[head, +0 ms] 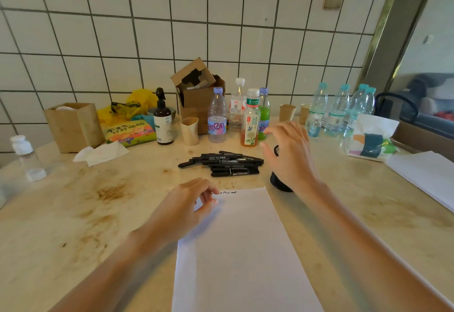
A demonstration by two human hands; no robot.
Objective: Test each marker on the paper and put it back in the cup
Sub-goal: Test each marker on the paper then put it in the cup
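Note:
A white sheet of paper (242, 250) lies in front of me with a short black squiggle (227, 192) at its top edge. My left hand (189, 205) rests on the paper's top left corner, fingers loosely curled, holding nothing. A heap of several black markers (224, 163) lies just beyond the paper. To the right of the heap stands a black cup (278, 181), mostly hidden behind my right hand (288, 154). That hand hovers over the cup with fingers spread and nothing in it.
Bottles (217, 117), paper cups (287, 112), a cardboard box (199, 95), a pump bottle (162, 120) and a paper bag (75, 125) crowd the table's back edge by the tiled wall. More white sheets (422, 174) lie at the right. Tissue (100, 153) lies at the left.

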